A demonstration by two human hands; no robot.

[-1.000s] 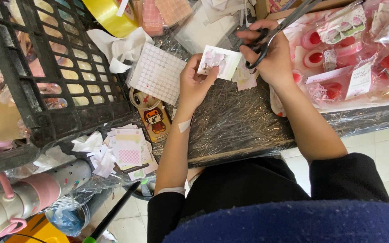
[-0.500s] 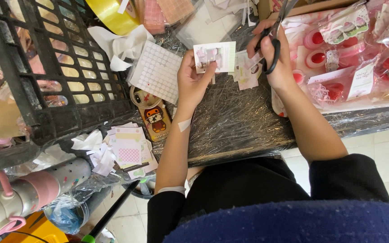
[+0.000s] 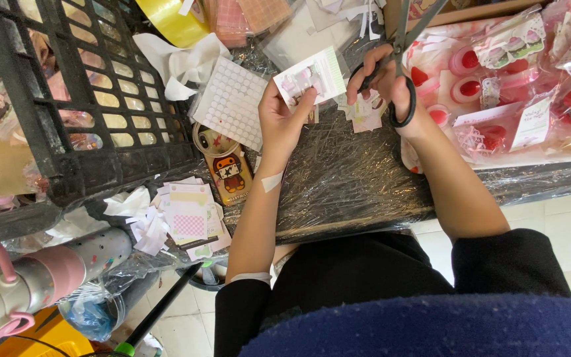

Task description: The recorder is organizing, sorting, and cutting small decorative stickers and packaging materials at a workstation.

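Trimming step, by look: left hand (image 3: 284,119) pinches small printed card (image 3: 312,76) above wrapped table (image 3: 351,178); right hand (image 3: 391,82) grips black-handled scissors (image 3: 401,59), blades partly apart beside card edge. Next cut needs edge fed squarely between blades. Black crate (image 3: 67,99) holds packets; pink box (image 3: 497,79) holds wrapped red trinkets
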